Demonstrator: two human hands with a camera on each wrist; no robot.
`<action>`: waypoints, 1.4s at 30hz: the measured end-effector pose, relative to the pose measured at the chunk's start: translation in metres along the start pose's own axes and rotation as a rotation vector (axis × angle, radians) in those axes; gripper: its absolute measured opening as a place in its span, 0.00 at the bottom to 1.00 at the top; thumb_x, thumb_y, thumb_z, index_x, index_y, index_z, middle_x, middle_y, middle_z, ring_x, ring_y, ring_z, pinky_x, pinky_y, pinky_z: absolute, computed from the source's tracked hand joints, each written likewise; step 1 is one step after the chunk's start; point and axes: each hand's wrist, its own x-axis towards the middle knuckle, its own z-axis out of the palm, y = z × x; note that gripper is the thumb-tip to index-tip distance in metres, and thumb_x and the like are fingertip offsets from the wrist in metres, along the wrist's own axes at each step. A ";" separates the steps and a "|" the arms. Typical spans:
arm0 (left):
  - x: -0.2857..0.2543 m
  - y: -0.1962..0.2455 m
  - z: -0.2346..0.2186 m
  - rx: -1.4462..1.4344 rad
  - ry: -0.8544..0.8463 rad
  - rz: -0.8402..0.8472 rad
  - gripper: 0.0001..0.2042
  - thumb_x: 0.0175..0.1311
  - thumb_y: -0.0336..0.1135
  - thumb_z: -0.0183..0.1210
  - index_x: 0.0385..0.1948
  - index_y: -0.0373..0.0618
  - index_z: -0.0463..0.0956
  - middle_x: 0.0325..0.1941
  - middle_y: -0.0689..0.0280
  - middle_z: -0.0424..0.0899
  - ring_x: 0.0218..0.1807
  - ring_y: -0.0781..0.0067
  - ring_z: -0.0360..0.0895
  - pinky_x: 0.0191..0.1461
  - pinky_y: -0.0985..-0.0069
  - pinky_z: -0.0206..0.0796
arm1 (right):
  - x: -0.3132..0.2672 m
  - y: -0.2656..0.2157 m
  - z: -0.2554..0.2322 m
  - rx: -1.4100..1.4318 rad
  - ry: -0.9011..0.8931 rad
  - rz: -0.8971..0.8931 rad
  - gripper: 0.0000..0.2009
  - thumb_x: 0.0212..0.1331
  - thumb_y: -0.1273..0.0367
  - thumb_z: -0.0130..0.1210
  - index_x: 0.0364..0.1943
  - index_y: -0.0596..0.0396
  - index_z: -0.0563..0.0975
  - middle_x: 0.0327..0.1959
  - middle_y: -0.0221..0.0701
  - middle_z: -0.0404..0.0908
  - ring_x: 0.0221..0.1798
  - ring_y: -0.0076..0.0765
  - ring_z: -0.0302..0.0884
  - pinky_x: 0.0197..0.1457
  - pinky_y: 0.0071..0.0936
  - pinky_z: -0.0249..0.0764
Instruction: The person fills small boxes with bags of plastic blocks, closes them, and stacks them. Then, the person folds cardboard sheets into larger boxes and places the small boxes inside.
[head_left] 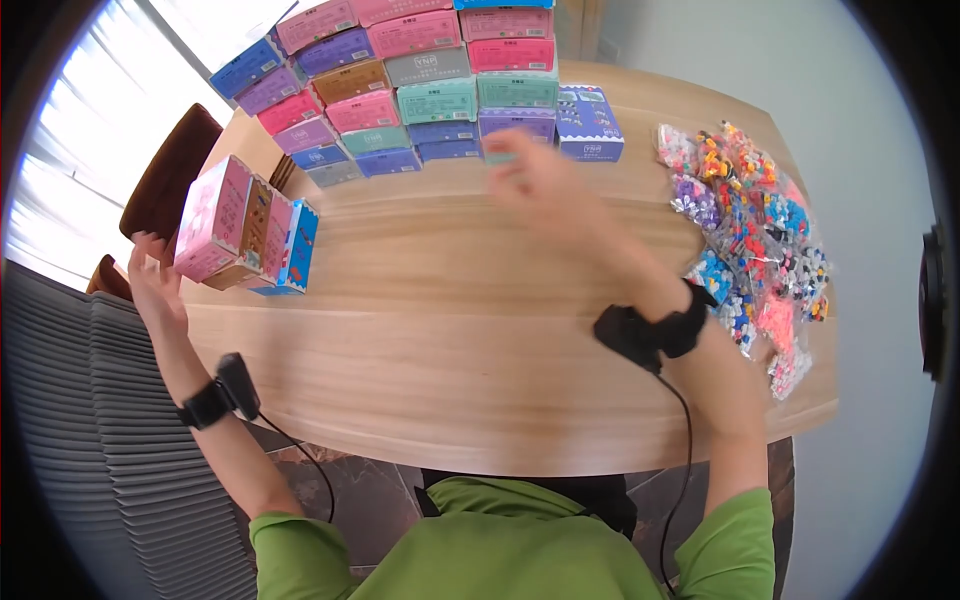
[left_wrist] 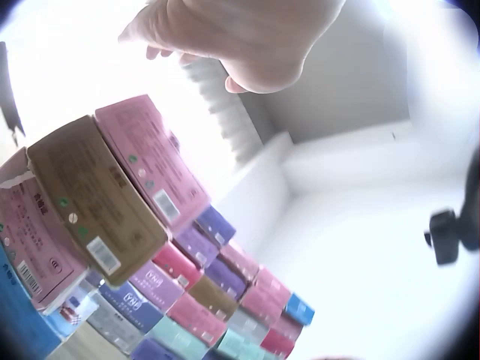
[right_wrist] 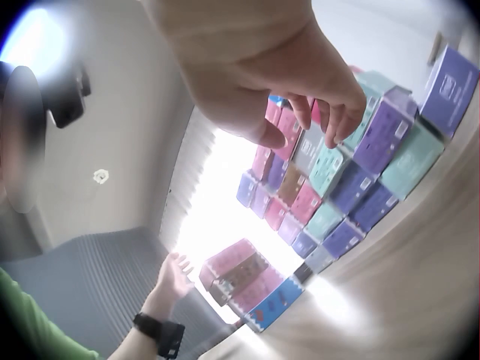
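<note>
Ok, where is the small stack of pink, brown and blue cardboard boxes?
In the head view, the stack stands on the left side of the pale wooden table, beside the left hand.

Read "YNP" in pale letters on the front of a grey box, with finer characters below, too small to make out. Read "YNP" again on a lavender box and on a blue box in the left wrist view. Found a white barcode label on a brown box; likewise on an upper pink box and a lower pink box. Noted dense small print on all three, illegible. Recorded white print on a violet-blue box, also unreadable.
</note>
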 end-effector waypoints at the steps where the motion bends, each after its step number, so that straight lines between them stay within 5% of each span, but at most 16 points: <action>1: 0.015 -0.012 -0.017 -0.280 -0.233 -0.264 0.24 0.65 0.49 0.37 0.57 0.44 0.58 0.59 0.60 0.64 0.55 0.59 0.68 0.52 0.61 0.63 | 0.002 -0.001 0.020 0.044 -0.117 0.058 0.19 0.48 0.72 0.50 0.47 0.62 0.66 0.40 0.41 0.75 0.42 0.36 0.75 0.43 0.30 0.70; 4: 0.009 -0.027 0.003 -0.319 -0.223 -0.556 0.25 0.64 0.52 0.36 0.57 0.45 0.59 0.56 0.62 0.68 0.56 0.60 0.67 0.50 0.61 0.66 | 0.016 0.000 0.089 -0.015 -0.408 0.102 0.19 0.45 0.74 0.48 0.46 0.67 0.66 0.37 0.47 0.76 0.41 0.41 0.76 0.43 0.32 0.71; 7: 0.012 -0.048 -0.002 -0.252 -0.404 -0.556 0.26 0.63 0.54 0.37 0.57 0.46 0.59 0.57 0.61 0.67 0.56 0.58 0.67 0.52 0.58 0.65 | 0.036 -0.038 0.118 -0.014 -0.756 0.185 0.21 0.42 0.76 0.47 0.46 0.69 0.66 0.37 0.50 0.75 0.42 0.44 0.76 0.42 0.35 0.70; 9: 0.014 -0.052 0.001 -0.213 -0.376 -0.560 0.25 0.62 0.53 0.40 0.57 0.48 0.59 0.55 0.60 0.68 0.54 0.58 0.68 0.51 0.56 0.66 | 0.035 -0.056 0.133 0.283 -0.546 0.132 0.22 0.42 0.76 0.48 0.46 0.71 0.65 0.40 0.52 0.74 0.45 0.44 0.74 0.44 0.34 0.69; 12: 0.003 -0.043 0.016 -0.236 -0.332 -0.571 0.25 0.59 0.51 0.45 0.56 0.48 0.61 0.52 0.60 0.70 0.51 0.58 0.71 0.47 0.55 0.69 | 0.062 -0.023 0.219 0.410 -0.363 0.213 0.26 0.43 0.73 0.50 0.49 0.73 0.61 0.43 0.53 0.72 0.50 0.46 0.71 0.49 0.33 0.67; 15: 0.006 -0.041 0.019 -0.238 -0.341 -0.574 0.29 0.58 0.57 0.43 0.56 0.47 0.61 0.53 0.59 0.70 0.51 0.57 0.71 0.47 0.54 0.68 | 0.071 -0.042 0.211 0.434 -0.364 0.333 0.44 0.40 0.66 0.60 0.55 0.82 0.46 0.57 0.62 0.55 0.60 0.53 0.59 0.60 0.31 0.59; 18: 0.012 -0.042 0.014 -0.271 -0.411 -0.603 0.32 0.57 0.62 0.42 0.56 0.45 0.61 0.53 0.56 0.69 0.50 0.55 0.71 0.46 0.51 0.68 | 0.072 -0.062 0.213 0.501 -0.354 0.338 0.48 0.39 0.67 0.60 0.56 0.82 0.38 0.60 0.64 0.45 0.63 0.58 0.51 0.63 0.31 0.55; 20: 0.010 -0.037 0.018 -0.260 -0.389 -0.607 0.34 0.56 0.63 0.42 0.56 0.44 0.61 0.52 0.54 0.69 0.50 0.55 0.71 0.45 0.50 0.68 | 0.069 -0.074 0.211 0.495 -0.347 0.356 0.48 0.40 0.69 0.59 0.57 0.81 0.36 0.61 0.62 0.42 0.65 0.59 0.47 0.64 0.33 0.53; 26: 0.011 -0.029 -0.002 -0.095 -0.717 -0.619 0.29 0.54 0.55 0.48 0.54 0.45 0.63 0.51 0.56 0.72 0.49 0.56 0.72 0.44 0.52 0.69 | 0.065 -0.080 0.232 0.418 -0.346 0.394 0.48 0.41 0.70 0.58 0.59 0.75 0.33 0.64 0.58 0.34 0.67 0.60 0.37 0.65 0.52 0.46; 30: 0.014 -0.031 -0.007 -0.197 -0.615 -0.618 0.27 0.53 0.50 0.49 0.53 0.45 0.64 0.49 0.58 0.73 0.49 0.57 0.72 0.45 0.54 0.68 | 0.059 -0.087 0.231 0.264 -0.394 0.367 0.49 0.42 0.69 0.58 0.60 0.73 0.34 0.65 0.57 0.31 0.68 0.59 0.35 0.63 0.61 0.43; 33: 0.016 -0.033 -0.005 -0.223 -0.500 -0.628 0.26 0.54 0.49 0.48 0.52 0.44 0.65 0.48 0.59 0.74 0.48 0.57 0.73 0.46 0.55 0.68 | 0.059 -0.084 0.227 0.134 -0.322 0.248 0.42 0.45 0.70 0.56 0.58 0.78 0.40 0.60 0.65 0.44 0.63 0.62 0.48 0.64 0.37 0.52; 36: 0.022 -0.033 -0.007 -0.194 -0.493 -0.628 0.26 0.54 0.50 0.47 0.53 0.44 0.64 0.49 0.59 0.74 0.49 0.58 0.72 0.48 0.55 0.67 | 0.070 -0.056 0.229 0.244 -0.118 0.069 0.35 0.49 0.68 0.54 0.56 0.74 0.49 0.56 0.63 0.53 0.60 0.62 0.54 0.62 0.39 0.56; 39: 0.017 -0.023 -0.001 -0.228 -0.507 -0.633 0.28 0.56 0.52 0.46 0.55 0.44 0.62 0.52 0.58 0.71 0.53 0.58 0.69 0.52 0.54 0.63 | 0.091 -0.037 0.215 0.249 -0.089 0.269 0.28 0.53 0.64 0.49 0.53 0.71 0.56 0.53 0.61 0.59 0.57 0.63 0.58 0.60 0.41 0.58; 42: -0.003 -0.016 -0.009 -0.386 -0.582 -0.624 0.30 0.58 0.53 0.45 0.58 0.45 0.57 0.58 0.57 0.64 0.59 0.57 0.62 0.57 0.55 0.58 | 0.098 -0.019 0.224 0.237 -0.010 0.191 0.24 0.56 0.63 0.44 0.51 0.70 0.58 0.50 0.61 0.63 0.54 0.62 0.62 0.58 0.42 0.59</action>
